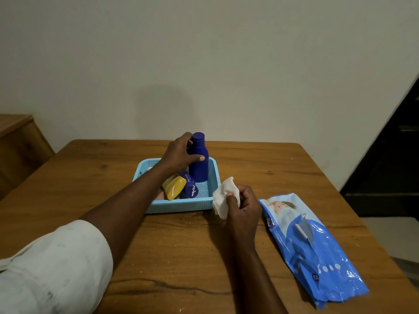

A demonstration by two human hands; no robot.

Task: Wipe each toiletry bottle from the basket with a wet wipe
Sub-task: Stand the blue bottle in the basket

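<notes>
A light blue plastic basket [181, 206] stands in the middle of the wooden table. My left hand [179, 152] grips a tall dark blue bottle [199, 162] upright at the basket's far right corner. A yellow-capped bottle [173, 186] and a smaller dark blue bottle [190, 189] lie inside the basket. Just right of the basket's near corner, my right hand [244, 205] holds a crumpled white wet wipe [224, 197].
A blue wet wipe pack [313, 248] lies flat on the table [181, 257] to the right, near its right edge. A wooden cabinet [18, 141] stands at the far left. The wall is close behind the table.
</notes>
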